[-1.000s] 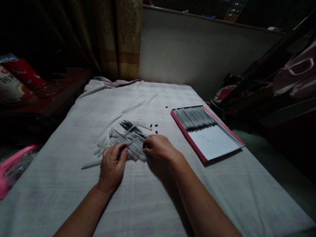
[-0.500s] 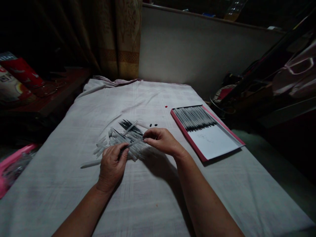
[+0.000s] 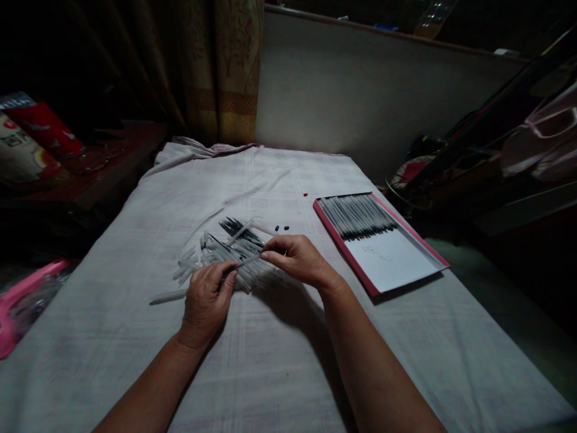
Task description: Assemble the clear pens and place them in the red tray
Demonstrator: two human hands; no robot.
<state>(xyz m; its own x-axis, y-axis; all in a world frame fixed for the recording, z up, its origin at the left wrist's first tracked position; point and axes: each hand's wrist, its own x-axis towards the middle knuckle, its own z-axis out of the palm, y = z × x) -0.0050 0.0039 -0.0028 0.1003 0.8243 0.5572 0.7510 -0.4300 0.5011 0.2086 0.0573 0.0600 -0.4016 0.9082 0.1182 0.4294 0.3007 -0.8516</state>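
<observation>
My left fingers point(image 3: 225, 265) and right fingers point(image 3: 273, 241) pinch opposite ends of a translucent pen barrel point(image 3: 248, 261), best kept straight

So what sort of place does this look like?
Probably a room in a home, going by the patterned curtain, the checked cloth spread out in front, and the red package on a side table.

Gold-brown curtain point(image 3: 238, 72), pale wall point(image 3: 342, 90), pink object point(image 3: 33, 281)
</observation>
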